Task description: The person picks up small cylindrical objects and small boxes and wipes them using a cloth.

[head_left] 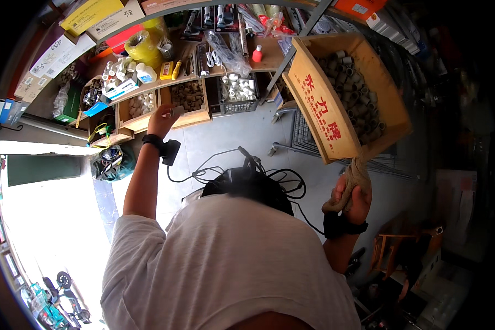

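A short grey pipe fitting [177, 111] is pinched in the fingers of my left hand [160, 121], over the front edge of a wooden drawer [195, 117] of brownish fittings. My right hand [356, 199] is closed round a thick tan rope [358, 175]. That rope meets the near corner of a wooden box [319, 118] with red markings, tilted at the right. Inside the box lie many grey pipe fittings [353, 91]. Left of my left hand is another drawer compartment with pale fittings [142, 104].
A black crate [239, 107] of white fittings stands under the shelf, beside the drawers. Bottles, yellow tape rolls [143, 47] and packaged goods crowd the shelf [269, 55]. Black cables [203, 168] loop in front of my body. A wire rack [305, 132] stands below the box.
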`<act>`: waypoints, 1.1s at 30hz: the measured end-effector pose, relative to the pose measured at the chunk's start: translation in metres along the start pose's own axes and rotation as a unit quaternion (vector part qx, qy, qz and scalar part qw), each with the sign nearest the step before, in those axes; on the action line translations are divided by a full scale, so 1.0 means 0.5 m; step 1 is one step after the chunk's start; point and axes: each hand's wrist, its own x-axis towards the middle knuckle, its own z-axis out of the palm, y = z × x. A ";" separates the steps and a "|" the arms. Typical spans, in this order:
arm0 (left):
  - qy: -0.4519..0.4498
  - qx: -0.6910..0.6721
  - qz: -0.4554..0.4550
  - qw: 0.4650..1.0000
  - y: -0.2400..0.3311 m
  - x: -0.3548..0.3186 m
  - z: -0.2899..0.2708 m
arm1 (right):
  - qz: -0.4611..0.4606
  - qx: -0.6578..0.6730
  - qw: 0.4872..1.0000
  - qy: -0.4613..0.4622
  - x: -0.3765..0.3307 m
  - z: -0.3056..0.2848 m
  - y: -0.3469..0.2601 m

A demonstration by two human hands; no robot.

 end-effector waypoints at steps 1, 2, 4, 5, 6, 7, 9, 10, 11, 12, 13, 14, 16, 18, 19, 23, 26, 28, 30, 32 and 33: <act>0.022 0.009 0.026 0.999 -0.008 0.028 0.004 | 0.002 -0.001 1.000 0.017 -0.002 0.003 0.003; 0.044 0.017 0.052 0.998 -0.021 0.054 0.011 | -0.003 -0.001 0.999 0.032 -0.002 0.011 0.003; 0.055 0.112 0.028 0.992 -0.034 0.106 0.019 | -0.010 0.013 0.998 0.054 -0.001 0.020 0.004; 0.046 0.117 -0.009 0.992 -0.043 0.123 0.016 | -0.013 0.020 0.998 0.065 -0.002 0.025 0.004; 0.049 0.120 -0.011 0.991 -0.049 0.143 0.024 | -0.011 0.015 0.996 0.083 -0.005 0.031 0.001; 0.052 0.124 -0.013 0.991 -0.055 0.159 0.031 | -0.009 0.013 0.996 0.088 -0.008 0.034 0.001; 0.031 0.097 -0.029 0.994 -0.047 0.166 0.040 | -0.009 0.006 0.994 0.105 -0.018 0.035 0.000; 0.005 0.076 -0.028 0.997 -0.034 0.168 0.045 | -0.007 0.001 0.993 0.116 -0.023 0.036 -0.003; -0.022 0.056 -0.027 0.998 -0.027 0.169 0.051 | -0.004 -0.004 0.992 0.127 -0.024 0.037 -0.004; -0.027 0.018 -0.002 0.999 -0.027 0.169 0.059 | -0.002 -0.007 0.991 0.134 -0.023 0.035 -0.006; -0.031 -0.020 0.023 0.999 -0.031 0.175 0.067 | -0.006 -0.006 0.991 0.135 -0.022 0.032 -0.011; -0.051 -0.043 0.068 0.995 -0.032 0.187 0.077 | -0.010 -0.005 0.991 0.137 -0.022 0.028 -0.018; -0.090 -0.043 0.118 0.988 0.027 0.199 0.097 | -0.019 -0.002 0.988 0.151 -0.028 0.014 -0.021; -0.129 -0.056 0.186 0.973 0.133 0.185 0.121 | -0.031 0.002 0.987 0.159 -0.037 -0.014 -0.023; -0.151 -0.070 0.195 0.966 0.189 0.175 0.128 | -0.037 0.004 0.987 0.158 -0.039 -0.029 -0.027; -0.205 -0.077 0.243 0.945 0.369 0.147 0.173 | -0.058 0.014 0.988 0.143 -0.036 -0.095 -0.046; -0.240 -0.039 0.294 0.924 0.544 0.091 0.208 | -0.073 0.013 0.988 0.136 -0.046 -0.170 -0.064; -0.247 -0.004 0.341 0.907 0.630 0.074 0.237 | -0.081 0.017 0.987 0.140 -0.058 -0.219 -0.077; -0.250 -0.002 0.383 0.889 0.708 0.056 0.271 | -0.086 0.029 0.985 0.147 -0.067 -0.265 -0.088; -0.258 0.053 0.431 0.863 0.769 0.071 0.315 | -0.088 0.032 0.983 0.157 -0.074 -0.310 -0.098; -0.263 0.081 0.454 0.848 0.797 0.071 0.339 | -0.087 0.030 0.982 0.163 -0.079 -0.335 -0.101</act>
